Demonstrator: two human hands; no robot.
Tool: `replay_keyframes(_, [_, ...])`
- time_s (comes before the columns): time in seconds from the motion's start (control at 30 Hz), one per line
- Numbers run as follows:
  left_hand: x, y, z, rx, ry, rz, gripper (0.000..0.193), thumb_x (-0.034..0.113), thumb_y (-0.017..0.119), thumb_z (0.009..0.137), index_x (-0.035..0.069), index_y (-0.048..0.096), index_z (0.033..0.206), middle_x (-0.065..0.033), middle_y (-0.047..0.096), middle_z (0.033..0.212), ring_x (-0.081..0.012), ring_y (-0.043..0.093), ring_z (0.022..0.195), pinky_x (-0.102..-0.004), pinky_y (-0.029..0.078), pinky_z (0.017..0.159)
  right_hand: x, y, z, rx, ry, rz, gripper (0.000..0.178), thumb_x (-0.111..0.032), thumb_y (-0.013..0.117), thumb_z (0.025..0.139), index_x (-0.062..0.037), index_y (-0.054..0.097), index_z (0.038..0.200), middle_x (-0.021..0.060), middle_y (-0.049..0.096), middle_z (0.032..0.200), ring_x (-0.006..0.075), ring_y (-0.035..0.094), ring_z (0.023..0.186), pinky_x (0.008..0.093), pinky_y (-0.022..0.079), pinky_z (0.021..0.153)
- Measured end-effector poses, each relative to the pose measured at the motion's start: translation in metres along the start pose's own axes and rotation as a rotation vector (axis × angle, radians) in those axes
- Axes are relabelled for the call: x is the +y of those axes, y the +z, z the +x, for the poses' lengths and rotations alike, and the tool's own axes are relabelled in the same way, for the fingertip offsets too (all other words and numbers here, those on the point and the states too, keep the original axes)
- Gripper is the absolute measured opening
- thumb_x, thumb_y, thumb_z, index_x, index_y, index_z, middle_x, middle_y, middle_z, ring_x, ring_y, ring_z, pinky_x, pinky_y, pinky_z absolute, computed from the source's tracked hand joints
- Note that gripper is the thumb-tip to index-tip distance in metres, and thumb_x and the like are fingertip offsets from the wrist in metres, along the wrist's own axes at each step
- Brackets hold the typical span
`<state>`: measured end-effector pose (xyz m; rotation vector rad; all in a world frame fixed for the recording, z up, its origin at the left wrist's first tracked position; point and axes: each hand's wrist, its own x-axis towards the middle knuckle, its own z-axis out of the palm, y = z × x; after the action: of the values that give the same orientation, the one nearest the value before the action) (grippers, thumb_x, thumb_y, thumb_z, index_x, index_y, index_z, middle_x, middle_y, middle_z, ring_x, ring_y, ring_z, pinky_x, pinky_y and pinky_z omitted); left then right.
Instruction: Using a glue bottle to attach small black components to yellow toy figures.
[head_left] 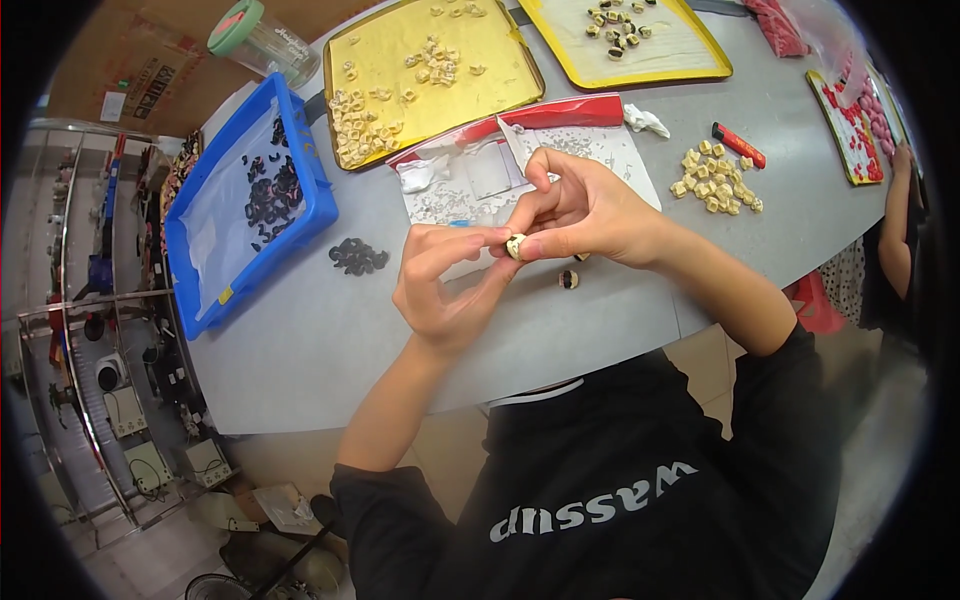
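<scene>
Between the fingertips of both hands is a small cream-coloured piece (515, 246) with a dark part. My left hand (440, 285) pinches it from the left, thumb and forefinger together. From the right, my right hand (590, 215) grips the same piece with thumb and fingers. Just below my right hand, a similar cream-and-dark piece (568, 280) lies on the grey table (430, 385); another is partly hidden by that hand. Left of my left hand is a heap of small black pieces (358, 257). Beyond my right wrist lies a pile of small cream block-shaped pieces (715, 182).
A blue tray (325, 205) with black pieces stands left. Behind are two yellow trays (480, 60) (560, 60) of small pieces. A red-edged white sheet (625, 165), crumpled tissue (646, 121), a red-and-black stick (739, 146) and a green-lidded jar (265, 45) lie around. Another person's arm (897, 215) is at right.
</scene>
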<state>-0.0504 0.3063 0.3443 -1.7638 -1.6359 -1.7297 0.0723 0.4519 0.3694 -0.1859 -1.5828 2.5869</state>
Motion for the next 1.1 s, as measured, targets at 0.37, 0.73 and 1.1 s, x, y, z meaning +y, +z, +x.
replay_keyframes(0.37, [0.002,0.003,0.003,0.011,0.036,-0.025,0.050,-0.002,0.080,0.062,0.008,0.048,0.099,-0.0064,0.067,0.084,-0.0144,0.057,0.071,-0.0231,0.044,0.061,0.005,0.002,0.000,0.009,-0.032,0.049,0.045,0.007,0.066,0.074,-0.0107,0.028,0.089,0.0158,0.063,0.091,0.0148,0.060,0.086,0.0239,0.048,0.073])
replay_keyframes(0.73, [0.014,0.000,-0.002,-0.040,0.089,-0.125,0.058,-0.009,0.077,0.061,0.009,0.046,0.106,-0.0074,0.064,0.090,-0.0184,0.058,0.069,-0.0244,0.043,0.057,0.003,0.005,-0.007,-0.109,-0.018,0.091,0.051,0.008,0.070,0.069,-0.0102,0.026,0.088,0.0155,0.063,0.087,0.0173,0.059,0.084,0.0277,0.046,0.075])
replay_keyframes(1.1, [0.028,-0.012,0.005,-0.218,0.178,-0.011,0.064,-0.008,0.069,0.064,0.011,0.028,0.109,-0.0049,0.055,0.082,-0.0153,0.040,0.063,-0.0224,0.034,0.049,0.006,0.014,-0.008,-0.215,-0.020,0.195,0.055,0.007,0.073,0.066,-0.0112,0.025,0.086,0.0121,0.061,0.077,0.0178,0.059,0.079,0.0293,0.045,0.075])
